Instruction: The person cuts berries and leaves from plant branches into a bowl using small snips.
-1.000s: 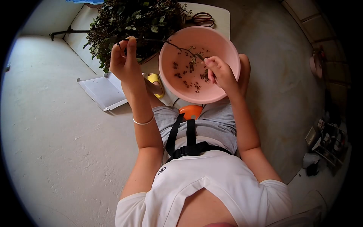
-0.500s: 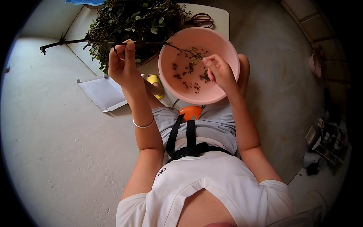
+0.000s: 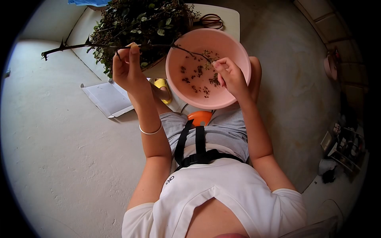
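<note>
Head view, one item in hand: a dark, thorny branch (image 3: 71,47), bare along its thick part, held aloft. Long axis: roughly crosswise to my body, thick end out to my left, thin end sloping gently down to my right and a little towards me.

Left hand (image 3: 129,73): thumb and forefinger pinching the branch near its middle, other fingers curled; clear of the pink basin (image 3: 170,79), on its left side.

Right hand (image 3: 233,78): thumb and forefinger pressed together at the thin tip, above the basin; remaining fingers bent. Whether a sprig is caught in that pinch, too small to tell. This is the hand nearer the tip; the branch runs away from it leftward, across the far part of the basin, to my left fingers.

In the basin: small dark clusters (image 3: 199,71), scattered over the bottom, seemingly berries.

Beyond my left hand: one leafy heap (image 3: 139,23), berried, on a pale table (image 3: 233,29). Beside the heap, just past the basin: scissors (image 3: 212,20), dark-handled, lying flat.
</note>
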Demonstrator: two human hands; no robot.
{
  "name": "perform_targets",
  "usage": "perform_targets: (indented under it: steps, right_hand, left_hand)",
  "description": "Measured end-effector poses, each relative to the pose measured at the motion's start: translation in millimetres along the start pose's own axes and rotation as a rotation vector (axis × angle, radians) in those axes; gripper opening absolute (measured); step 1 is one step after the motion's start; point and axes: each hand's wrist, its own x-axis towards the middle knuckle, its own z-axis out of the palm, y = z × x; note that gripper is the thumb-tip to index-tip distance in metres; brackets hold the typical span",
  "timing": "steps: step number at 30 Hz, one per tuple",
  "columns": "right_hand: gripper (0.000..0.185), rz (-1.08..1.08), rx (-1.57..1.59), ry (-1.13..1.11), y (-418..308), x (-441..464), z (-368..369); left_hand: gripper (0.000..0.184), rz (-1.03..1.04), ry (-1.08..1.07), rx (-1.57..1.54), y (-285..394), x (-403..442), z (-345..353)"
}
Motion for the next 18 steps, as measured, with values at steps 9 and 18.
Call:
perform_targets:
  steps: [9, 18]
  right_hand:
    - [0.024, -0.034, 0.002, 0.002, -1.0, -0.9, 0.7]
    - [0.023, -0.033, -0.030, -0.018, -2.5, -3.3, 1.4]
  left_hand:
    - [0.004, -0.019, 0.000, -0.038, -2.8, -0.2, -2.2]
    - [0.005, -0.036, 0.030, -0.061, -3.0, 0.0, -0.9]
